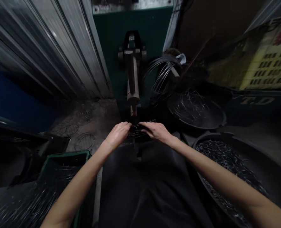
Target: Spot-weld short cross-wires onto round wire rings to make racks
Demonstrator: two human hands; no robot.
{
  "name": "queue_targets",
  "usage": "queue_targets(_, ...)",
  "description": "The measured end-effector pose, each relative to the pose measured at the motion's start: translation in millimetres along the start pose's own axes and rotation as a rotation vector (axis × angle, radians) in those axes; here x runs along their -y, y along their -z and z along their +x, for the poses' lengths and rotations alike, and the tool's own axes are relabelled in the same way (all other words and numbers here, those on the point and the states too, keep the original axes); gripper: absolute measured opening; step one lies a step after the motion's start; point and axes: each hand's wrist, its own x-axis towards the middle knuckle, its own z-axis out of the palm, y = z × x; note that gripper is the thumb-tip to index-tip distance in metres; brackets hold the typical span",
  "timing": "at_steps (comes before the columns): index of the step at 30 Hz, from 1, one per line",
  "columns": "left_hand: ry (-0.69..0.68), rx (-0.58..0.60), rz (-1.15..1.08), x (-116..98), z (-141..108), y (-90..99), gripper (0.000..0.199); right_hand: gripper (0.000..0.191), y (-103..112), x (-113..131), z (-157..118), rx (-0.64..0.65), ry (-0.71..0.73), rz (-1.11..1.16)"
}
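Okay, both hands are up at the machine, with a dark wire piece (137,134) between the two sets of fingers, directly under the upright rod (133,109) of the green machine (108,41). Left hand (118,134): fingers bent together, pinching the piece's left side. Right hand (157,131): fingers curled over its right side, gripping too; thumb contact on both is too dark to confirm. Can't tell whether the rod tip touches the wire.

Step in hand, my read: lining the piece up under the rod. Next move probably calls for a steady, level two-sided grip, fingertips clear of the tip.

Around the fingers: beyond the right ones, a wire bundle (162,65) and a shallow basin (222,122) of loose wire; nearer and right, a tub (266,161) of small metal bits; left and nearer, a green-rimmed crate (67,154) with thin rods.
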Motion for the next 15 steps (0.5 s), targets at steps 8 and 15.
queue_targets(8, -0.033, -0.052, -0.092, 6, 5, -3.9, 0.013, 0.037, 3, -7, 3, 0.019, 0.032, -0.046)
queue_targets(15, -0.002, -0.046, -0.096, 22, 18, 8.7, 0.020, 0.033, 4, -13, 19, -0.054, 0.037, 0.082)
